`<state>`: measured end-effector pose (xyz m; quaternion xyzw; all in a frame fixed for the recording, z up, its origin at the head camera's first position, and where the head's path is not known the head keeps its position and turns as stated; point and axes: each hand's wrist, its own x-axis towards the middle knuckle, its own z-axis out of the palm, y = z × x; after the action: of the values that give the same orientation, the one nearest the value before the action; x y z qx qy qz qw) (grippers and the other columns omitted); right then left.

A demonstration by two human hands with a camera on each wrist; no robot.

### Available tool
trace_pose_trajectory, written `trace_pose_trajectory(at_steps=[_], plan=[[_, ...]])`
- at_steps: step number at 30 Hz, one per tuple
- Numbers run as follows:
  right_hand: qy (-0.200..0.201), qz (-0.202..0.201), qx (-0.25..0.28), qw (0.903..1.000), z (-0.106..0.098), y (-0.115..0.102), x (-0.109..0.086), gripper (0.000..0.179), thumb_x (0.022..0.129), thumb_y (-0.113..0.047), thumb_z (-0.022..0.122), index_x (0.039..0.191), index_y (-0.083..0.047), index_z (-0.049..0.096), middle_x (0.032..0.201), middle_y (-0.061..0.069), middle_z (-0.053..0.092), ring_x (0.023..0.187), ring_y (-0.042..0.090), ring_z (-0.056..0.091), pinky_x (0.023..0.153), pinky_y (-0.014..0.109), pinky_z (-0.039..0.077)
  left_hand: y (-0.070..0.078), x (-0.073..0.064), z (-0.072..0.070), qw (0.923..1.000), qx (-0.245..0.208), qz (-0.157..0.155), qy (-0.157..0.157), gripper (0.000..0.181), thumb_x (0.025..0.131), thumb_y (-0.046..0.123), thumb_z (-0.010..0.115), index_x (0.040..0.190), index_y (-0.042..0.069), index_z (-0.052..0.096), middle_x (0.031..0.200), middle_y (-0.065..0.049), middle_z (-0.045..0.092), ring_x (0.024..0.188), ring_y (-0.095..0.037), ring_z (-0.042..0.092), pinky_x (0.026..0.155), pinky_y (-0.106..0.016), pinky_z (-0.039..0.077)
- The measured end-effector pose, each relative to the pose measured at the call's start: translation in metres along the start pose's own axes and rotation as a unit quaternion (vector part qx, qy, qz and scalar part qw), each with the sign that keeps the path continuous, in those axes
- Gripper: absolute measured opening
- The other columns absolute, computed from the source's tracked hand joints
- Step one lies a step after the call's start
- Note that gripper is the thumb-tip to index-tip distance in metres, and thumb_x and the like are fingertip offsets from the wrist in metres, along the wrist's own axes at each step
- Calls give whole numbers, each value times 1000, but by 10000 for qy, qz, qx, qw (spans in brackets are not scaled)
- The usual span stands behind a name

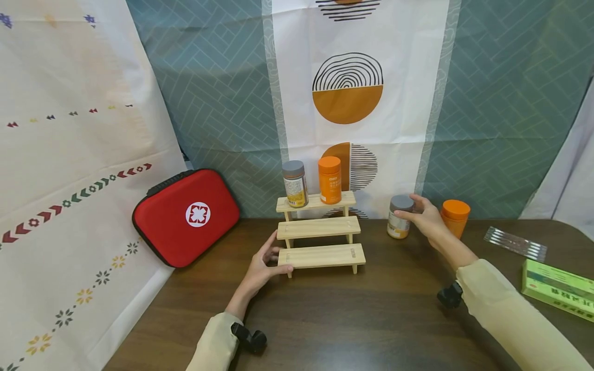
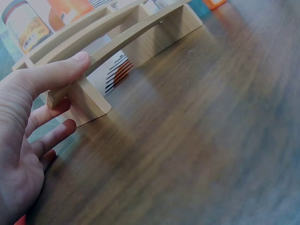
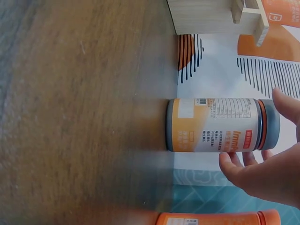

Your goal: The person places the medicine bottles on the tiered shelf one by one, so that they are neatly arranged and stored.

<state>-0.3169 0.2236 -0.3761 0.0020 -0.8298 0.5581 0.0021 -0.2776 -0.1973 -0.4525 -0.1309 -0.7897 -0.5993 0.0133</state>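
A pale wooden three-step rack (image 1: pixel 320 256) stands on the table. My left hand (image 1: pixel 263 264) grips the left end of its lowest step, and in the left wrist view the thumb (image 2: pixel 70 70) lies on top with fingers below. To the right of the rack, my right hand (image 1: pixel 428 220) holds an upright grey-lidded supplement bottle (image 1: pixel 398 226) near its lid. Its white-and-yellow label (image 3: pixel 213 125) faces the right wrist camera. Another grey-lidded bottle (image 1: pixel 295 185) and an orange bottle (image 1: pixel 330 181) stand on the top step.
A second orange bottle (image 1: pixel 455 216) stands behind my right hand. Farther right lie a clear pack of thin sticks (image 1: pixel 516 243) and a green box (image 1: pixel 557 289). A red first-aid case (image 1: pixel 185 219) leans at the left. Patterned cloth (image 1: pixel 218 103) hangs behind the table.
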Motion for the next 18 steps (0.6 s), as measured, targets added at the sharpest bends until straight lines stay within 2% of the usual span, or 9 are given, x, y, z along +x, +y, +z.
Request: trace_pose_trajectory(at_steps=[10,18], plan=[[201,2,-105,9997,1,4,2,84,97,-35,58,156,0,9,158,33,16,143,49,24,114,58,27,1,1,0,10000,-6,-33,-36,101,76,6,82,156,23,24,122,-20,64,96,-17,61,94,-30,43],[239,73,-95,9996,2,5,2,84,97,-36,58,156,-2,10,159,31,14,144,49,22,114,58,26,1,0,0,10000,-14,-8,-34,101,76,5,82,157,19,23,121,-22,64,96,-18,60,94,-31,43]])
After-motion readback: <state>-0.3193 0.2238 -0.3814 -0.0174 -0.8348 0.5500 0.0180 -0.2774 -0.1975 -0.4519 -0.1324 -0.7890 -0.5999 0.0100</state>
